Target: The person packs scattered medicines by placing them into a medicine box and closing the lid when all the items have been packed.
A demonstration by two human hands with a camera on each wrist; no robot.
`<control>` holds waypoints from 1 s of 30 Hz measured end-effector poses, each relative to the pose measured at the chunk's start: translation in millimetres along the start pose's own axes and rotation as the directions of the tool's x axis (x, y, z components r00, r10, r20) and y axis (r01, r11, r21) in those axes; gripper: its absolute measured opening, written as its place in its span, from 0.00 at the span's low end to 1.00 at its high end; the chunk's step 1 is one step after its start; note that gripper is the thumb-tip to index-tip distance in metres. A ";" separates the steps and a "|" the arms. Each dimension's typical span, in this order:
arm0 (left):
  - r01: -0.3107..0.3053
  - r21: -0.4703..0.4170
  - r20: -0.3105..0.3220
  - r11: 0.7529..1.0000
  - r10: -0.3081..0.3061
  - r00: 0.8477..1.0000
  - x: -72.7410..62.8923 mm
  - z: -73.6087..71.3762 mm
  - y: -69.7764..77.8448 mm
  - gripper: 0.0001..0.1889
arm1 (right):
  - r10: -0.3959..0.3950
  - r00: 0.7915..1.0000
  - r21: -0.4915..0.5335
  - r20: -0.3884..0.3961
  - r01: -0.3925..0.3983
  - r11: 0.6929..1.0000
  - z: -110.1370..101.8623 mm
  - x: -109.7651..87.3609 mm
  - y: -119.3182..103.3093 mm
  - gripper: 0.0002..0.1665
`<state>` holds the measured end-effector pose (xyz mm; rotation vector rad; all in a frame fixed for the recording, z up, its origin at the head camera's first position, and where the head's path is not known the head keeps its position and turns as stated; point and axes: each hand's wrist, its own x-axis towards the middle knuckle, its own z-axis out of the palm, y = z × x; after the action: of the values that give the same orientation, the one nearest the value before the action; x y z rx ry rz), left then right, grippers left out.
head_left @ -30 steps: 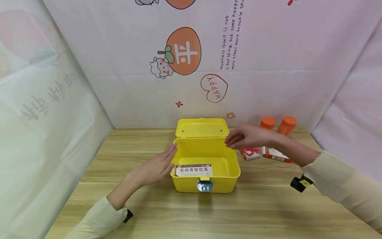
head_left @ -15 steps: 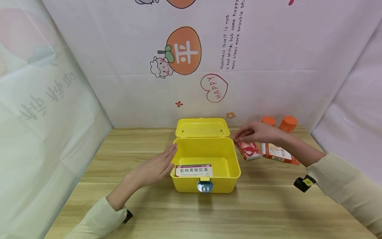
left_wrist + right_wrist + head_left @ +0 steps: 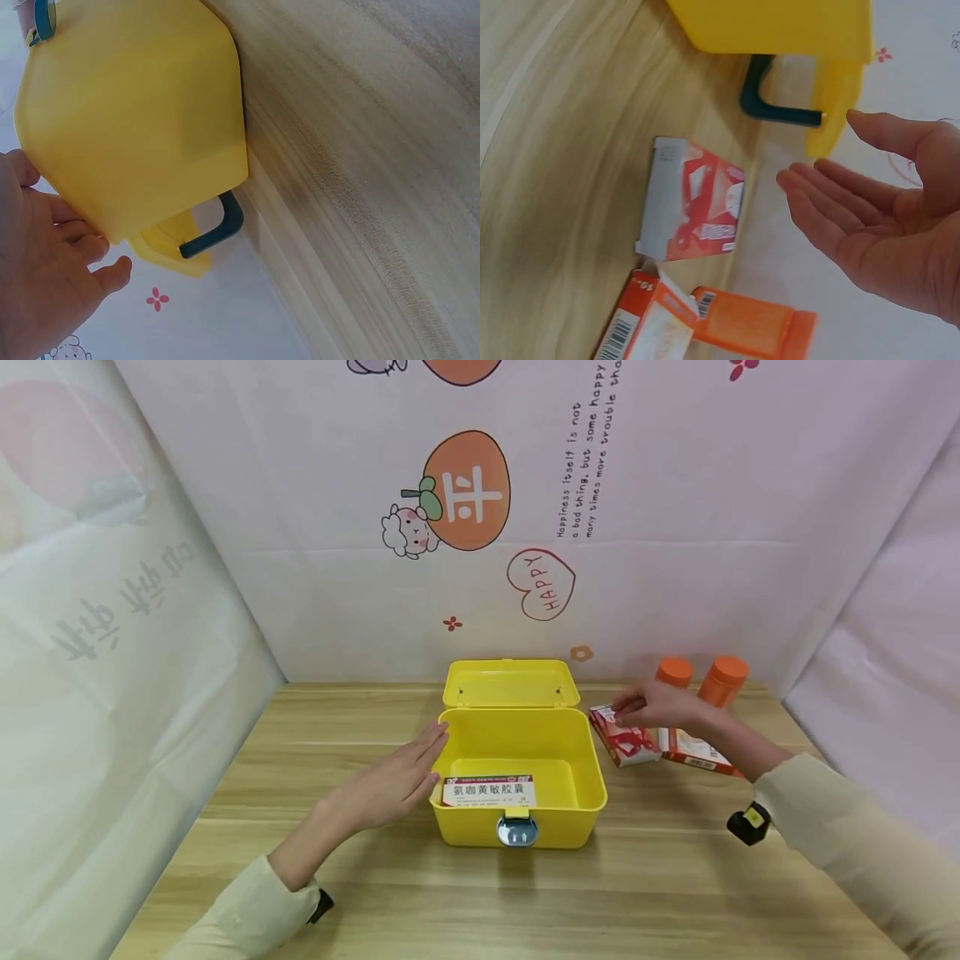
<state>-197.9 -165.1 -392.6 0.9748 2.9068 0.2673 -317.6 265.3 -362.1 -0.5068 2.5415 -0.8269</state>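
Observation:
A yellow storage box stands on the table with its lid tipped back. Inside, near the front, leans a white medicine box with Chinese lettering. My left hand rests with extended fingers at the box's left rim; in the left wrist view its fingertips meet the yellow edge. My right hand hovers over a red-and-white medicine carton, partly covering it in the head view. Seen from the right wrist, the fingers are loosely extended, the palm holds nothing, and that carton lies apart from the hand.
A second carton, orange and white, lies right of the first, partly behind the right forearm. Two orange bottles stand behind it near the wall. A dark green handle hangs at the box's back. Printed white sheeting encloses the table.
My right hand has moved rightward from the box's right rim to above the red-and-white carton, uncovering the carton's left end. The left hand has stayed at the rim.

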 end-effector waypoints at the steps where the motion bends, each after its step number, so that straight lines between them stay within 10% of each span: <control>1: 0.001 0.001 -0.001 1.000 -0.001 1.000 0.0 -0.3 0.5 0.33 | 0.009 1.000 -0.016 -0.009 -0.009 1.000 1.7 2.8 3.2 0.32; 30: -0.019 0.020 -0.003 1.000 0.019 1.000 1.2 0.7 -2.5 0.33 | 0.103 0.929 -0.153 -0.354 -0.166 0.974 39.0 38.6 47.8 0.36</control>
<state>-200.3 -166.3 -393.8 1.0061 2.9104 0.2413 -341.1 265.6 -431.0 -0.2508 2.9548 -0.6868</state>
